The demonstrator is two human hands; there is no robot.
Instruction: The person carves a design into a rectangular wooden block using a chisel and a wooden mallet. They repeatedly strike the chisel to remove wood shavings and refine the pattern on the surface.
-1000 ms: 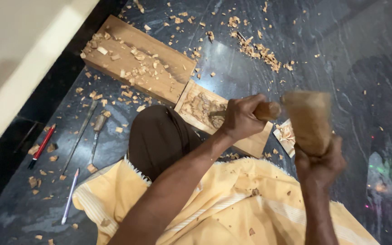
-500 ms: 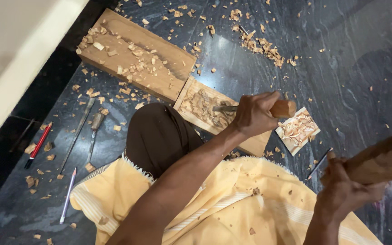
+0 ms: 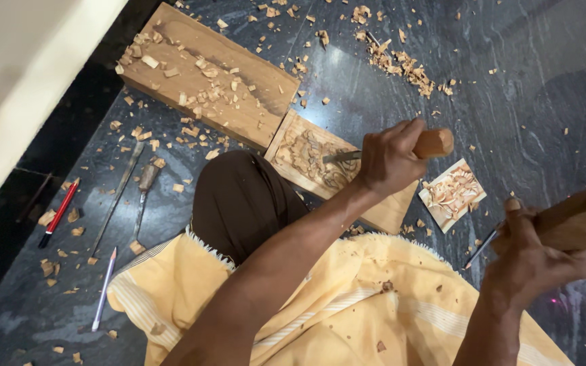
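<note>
My left hand grips a chisel by its wooden handle. The steel blade rests on a carved wooden panel that lies on the floor in front of my knee. At the right edge, my right hand holds a wooden mallet, drawn back and well clear of the chisel's handle. A yellow cloth covers my lap.
A large wooden block strewn with chips lies beyond the panel. A small carved tile sits right of it, with a thin tool nearby. At the left lie two chisels, a red pencil and a pale pencil. Shavings litter the dark stone floor.
The mallet was up against the chisel's handle a second ago; my right hand has swung it back to the right and lower. My left hand keeps the chisel on the panel.
</note>
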